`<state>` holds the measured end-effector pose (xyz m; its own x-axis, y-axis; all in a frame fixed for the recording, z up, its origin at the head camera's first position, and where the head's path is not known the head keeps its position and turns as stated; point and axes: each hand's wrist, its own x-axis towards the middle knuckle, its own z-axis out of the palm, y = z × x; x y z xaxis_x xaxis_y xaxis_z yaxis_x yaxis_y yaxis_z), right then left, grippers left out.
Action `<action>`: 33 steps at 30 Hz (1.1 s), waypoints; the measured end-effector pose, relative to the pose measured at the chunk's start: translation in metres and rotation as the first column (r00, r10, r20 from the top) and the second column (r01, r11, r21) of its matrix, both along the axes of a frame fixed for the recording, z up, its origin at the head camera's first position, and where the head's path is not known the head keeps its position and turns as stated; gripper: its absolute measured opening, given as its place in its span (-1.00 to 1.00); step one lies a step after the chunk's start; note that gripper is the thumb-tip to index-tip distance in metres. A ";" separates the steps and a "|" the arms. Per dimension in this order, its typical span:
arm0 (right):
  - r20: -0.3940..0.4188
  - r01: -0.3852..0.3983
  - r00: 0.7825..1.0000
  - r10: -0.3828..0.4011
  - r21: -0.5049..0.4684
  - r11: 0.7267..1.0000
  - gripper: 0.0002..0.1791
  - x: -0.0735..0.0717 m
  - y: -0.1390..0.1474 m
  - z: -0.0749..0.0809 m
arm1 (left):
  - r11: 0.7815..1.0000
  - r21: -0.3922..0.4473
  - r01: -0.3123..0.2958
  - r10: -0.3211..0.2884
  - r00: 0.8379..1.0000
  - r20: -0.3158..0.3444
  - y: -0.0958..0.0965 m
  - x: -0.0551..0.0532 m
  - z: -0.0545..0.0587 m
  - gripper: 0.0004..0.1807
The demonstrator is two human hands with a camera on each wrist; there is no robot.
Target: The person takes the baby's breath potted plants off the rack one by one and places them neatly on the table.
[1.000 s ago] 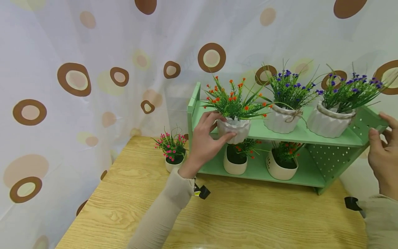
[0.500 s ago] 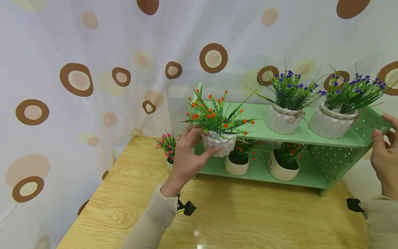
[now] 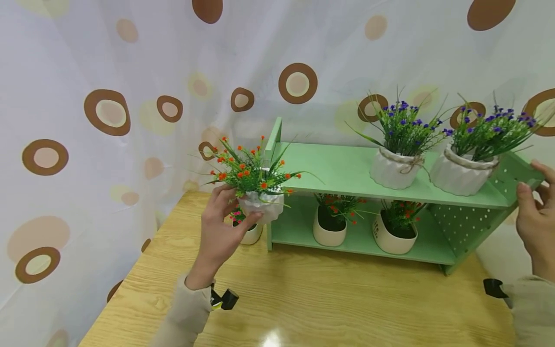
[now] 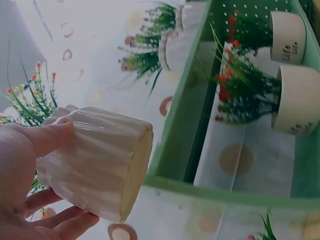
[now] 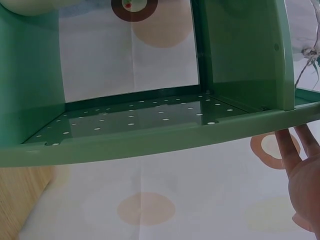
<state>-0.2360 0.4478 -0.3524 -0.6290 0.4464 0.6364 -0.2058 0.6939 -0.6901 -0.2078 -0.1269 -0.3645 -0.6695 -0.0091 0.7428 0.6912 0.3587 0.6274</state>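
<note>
My left hand [image 3: 218,233] holds a white ribbed flowerpot [image 3: 265,207] of orange flowers between thumb and fingers, in the air just left of the green two-tier shelf [image 3: 321,166]. In the left wrist view the flowerpot [image 4: 100,157] is tipped, its pale base showing, with the thumb on one side and fingertips on the other. My right hand [image 3: 537,224] grips the upper corner of the shelf's right side panel, thumb in front. Its fingers [image 5: 289,150] touch the panel's outer side in the right wrist view.
Two white pots of purple flowers, a left one [image 3: 394,171] and a right one [image 3: 461,173], stand on the top tier. Below are two cream pots [image 3: 329,233] with red flowers. A pink-flowered pot [image 3: 251,235], partly hidden, sits on the wooden table [image 3: 325,299] left of the shelf.
The left hand has carried the orange-flowered flowerpot off the top tier, leftward and slightly down, past the shelf's left end. The right hand has stayed on the side panel.
</note>
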 end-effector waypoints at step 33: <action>0.069 -0.010 0.998 0.013 -0.038 0.999 -0.46 0.003 -0.001 0.000 | 0.961 0.006 -0.275 0.269 0.943 0.196 -0.107 -0.046 -0.073 -0.57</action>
